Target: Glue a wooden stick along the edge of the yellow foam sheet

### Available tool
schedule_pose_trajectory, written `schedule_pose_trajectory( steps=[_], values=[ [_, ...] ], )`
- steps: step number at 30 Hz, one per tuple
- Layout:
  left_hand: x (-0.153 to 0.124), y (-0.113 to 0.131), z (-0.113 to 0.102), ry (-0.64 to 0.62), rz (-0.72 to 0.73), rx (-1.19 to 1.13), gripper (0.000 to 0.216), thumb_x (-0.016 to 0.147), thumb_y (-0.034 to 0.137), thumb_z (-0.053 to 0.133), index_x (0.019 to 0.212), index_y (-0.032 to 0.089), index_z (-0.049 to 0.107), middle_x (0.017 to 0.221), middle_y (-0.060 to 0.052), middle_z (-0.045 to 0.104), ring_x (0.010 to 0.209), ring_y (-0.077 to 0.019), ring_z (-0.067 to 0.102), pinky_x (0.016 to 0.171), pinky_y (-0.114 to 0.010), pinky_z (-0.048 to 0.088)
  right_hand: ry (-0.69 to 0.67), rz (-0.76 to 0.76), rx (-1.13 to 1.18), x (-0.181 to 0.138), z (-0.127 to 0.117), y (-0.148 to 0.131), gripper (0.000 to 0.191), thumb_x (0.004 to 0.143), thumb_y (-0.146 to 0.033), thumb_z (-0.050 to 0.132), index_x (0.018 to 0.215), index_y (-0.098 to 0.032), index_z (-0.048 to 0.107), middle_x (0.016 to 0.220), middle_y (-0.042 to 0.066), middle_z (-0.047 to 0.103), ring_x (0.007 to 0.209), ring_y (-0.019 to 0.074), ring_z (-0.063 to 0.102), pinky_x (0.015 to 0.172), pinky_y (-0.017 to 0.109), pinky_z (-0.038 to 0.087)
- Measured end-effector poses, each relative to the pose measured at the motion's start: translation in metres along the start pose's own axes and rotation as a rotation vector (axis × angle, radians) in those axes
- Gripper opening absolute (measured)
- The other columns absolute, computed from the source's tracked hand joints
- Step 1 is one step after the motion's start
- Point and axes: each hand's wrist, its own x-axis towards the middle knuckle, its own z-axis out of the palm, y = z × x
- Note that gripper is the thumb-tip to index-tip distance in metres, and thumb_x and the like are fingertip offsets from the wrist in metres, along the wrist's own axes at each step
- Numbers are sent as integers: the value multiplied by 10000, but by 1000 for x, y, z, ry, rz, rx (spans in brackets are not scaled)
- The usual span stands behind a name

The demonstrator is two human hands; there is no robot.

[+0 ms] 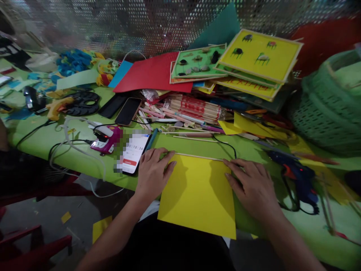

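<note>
At the near edge of the desk, pressing a yellow sheet flat with both hands: left hand on its upper left corner, right hand at the upper right, fingers spread open and flat, gripping nothing. Overhangs the desk edge toward the lap, with a thin stick lying along its far side. Could sag, crease or slip floorward if pressure eases on that unsupported half. Could roll the stick off line with one nudge. Could snag the black cable near the right fingers, or brush the glue gun nearby, red light showing, probably hot.
</note>
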Motion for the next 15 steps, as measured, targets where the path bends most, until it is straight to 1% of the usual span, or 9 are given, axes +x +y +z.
schedule_pose_trajectory(
  steps=[4, 8, 15],
  values=[
    [-1, -1, 0, 50, -62, -80, 344, 1042, 294, 486, 1299, 186, 688, 1184, -114, 706, 1116, -278, 600, 980, -461, 441, 30, 39, 53, -3, 4, 5, 368, 1019, -308, 520, 1326, -190, 687, 1201, 132, 692, 1081, 306, 613, 918, 469, 465],
    [-4, -3, 1, 52, -78, -90, 327, 1037, 290, 494, 1278, 204, 697, 1183, -109, 701, 1127, -270, 596, 995, -464, 439, 57, 58, 62, -5, 6, 9, 369, 1019, -317, 518, 1326, -208, 691, 1200, 136, 691, 1104, 317, 616, 923, 480, 464],
    [-3, -1, 0, 25, -55, -25, 300, 1016, 299, 542, 1244, 244, 729, 1176, -101, 695, 1103, -293, 573, 928, -461, 454, 23, 63, 40, -7, 9, 10, 365, 1015, -335, 510, 1302, -223, 706, 1215, 133, 691, 1113, 333, 605, 894, 476, 462]
  ],
)
